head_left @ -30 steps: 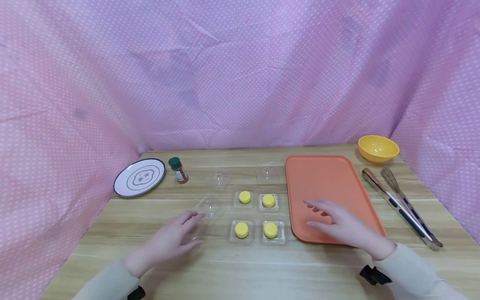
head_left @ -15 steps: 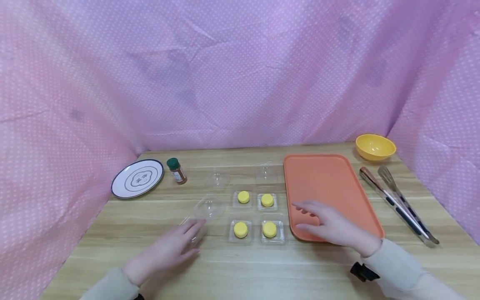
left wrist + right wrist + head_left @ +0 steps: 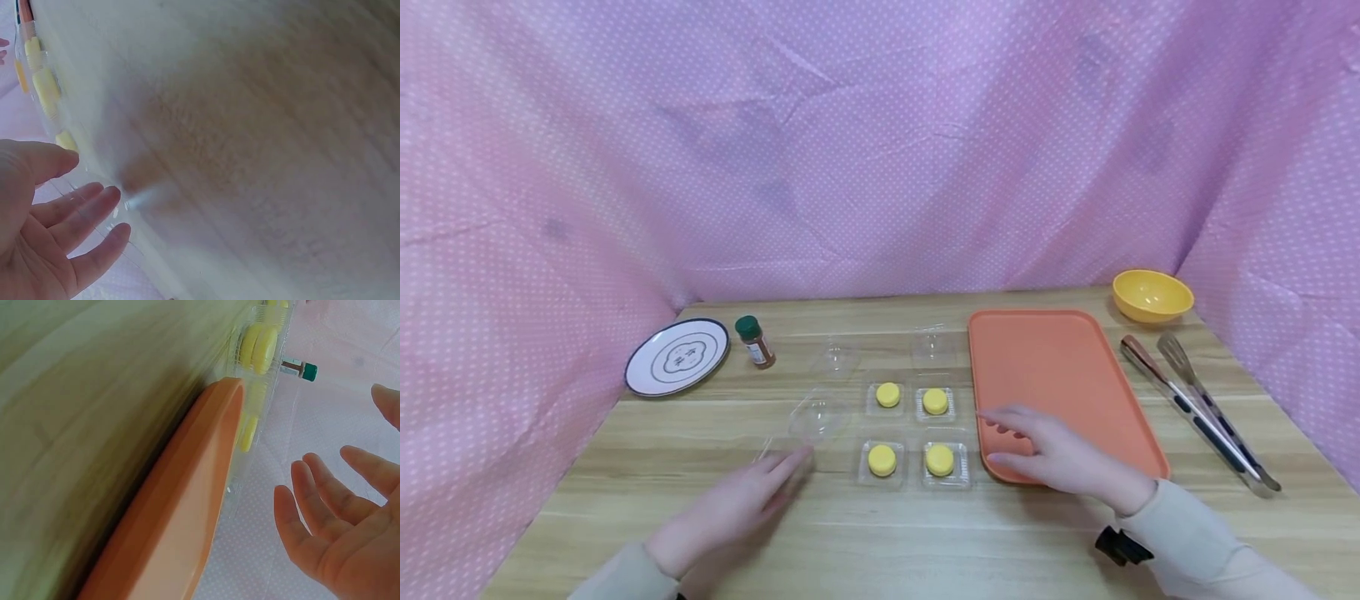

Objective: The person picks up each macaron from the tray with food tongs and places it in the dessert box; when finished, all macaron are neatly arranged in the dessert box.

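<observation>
Several yellow macarons [image 3: 882,460] sit in small clear plastic trays [image 3: 958,479] at the middle of the table. My left hand [image 3: 737,508] is low at the left of them, fingers loosely bent and thumb apart. Beside its fingers is a clear plastic lid [image 3: 763,448], partly hidden by the hand; I cannot tell whether they touch it. Another clear lid [image 3: 817,415] lies just beyond. Over the lower left part of an orange tray [image 3: 1045,358] hovers my right hand [image 3: 1063,457]; in the right wrist view its spread fingers [image 3: 306,487] hold nothing.
Two more clear lids [image 3: 934,346] lie farther back. A white plate [image 3: 651,367] and a green-capped spice jar [image 3: 756,343] are at the back left. On the right are a yellow bowl [image 3: 1152,298] and metal tongs [image 3: 1195,412]. A pink dotted cloth [image 3: 880,167] surrounds the table.
My right hand has drifted left over the orange tray, towards the macarons. My left hand has moved slightly down, its fingers coming to the near lid. The table objects stay in place.
</observation>
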### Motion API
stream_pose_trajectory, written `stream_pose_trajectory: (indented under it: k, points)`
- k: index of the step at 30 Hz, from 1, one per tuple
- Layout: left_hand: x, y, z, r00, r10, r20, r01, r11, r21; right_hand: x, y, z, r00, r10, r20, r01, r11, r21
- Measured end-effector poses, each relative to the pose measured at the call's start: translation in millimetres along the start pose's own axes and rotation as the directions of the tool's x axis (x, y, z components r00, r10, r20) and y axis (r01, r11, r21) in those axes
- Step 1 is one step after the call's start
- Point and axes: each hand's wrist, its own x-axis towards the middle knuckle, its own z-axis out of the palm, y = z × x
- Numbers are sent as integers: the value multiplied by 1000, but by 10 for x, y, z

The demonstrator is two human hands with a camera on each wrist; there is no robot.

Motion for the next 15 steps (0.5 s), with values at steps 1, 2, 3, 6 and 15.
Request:
stream_pose_trajectory:
  k: [1, 2, 3, 6, 15]
  points:
    - [-3, 4, -4, 1000, 0, -3, 0, 1000, -3, 2, 3, 8, 1000, -3, 3, 3, 1000, 1]
    - [-7, 6, -8, 1000, 2, -7, -2, 1000, -7, 3, 5, 16, 1000, -7, 6, 7, 1000, 4]
    - [-10, 8, -11, 1000, 10, -16, -10, 1000, -12, 7, 4, 25, 1000, -13, 7, 13, 1000, 10]
    - [-14, 5, -16, 997, 54, -58, -56, 998, -25, 17, -7, 50, 999, -32, 6, 32, 999, 17]
    - [-11, -13, -44, 985, 52, -165, -73, 990, -125, 59, -40, 100, 995, -97, -20, 98, 995, 33]
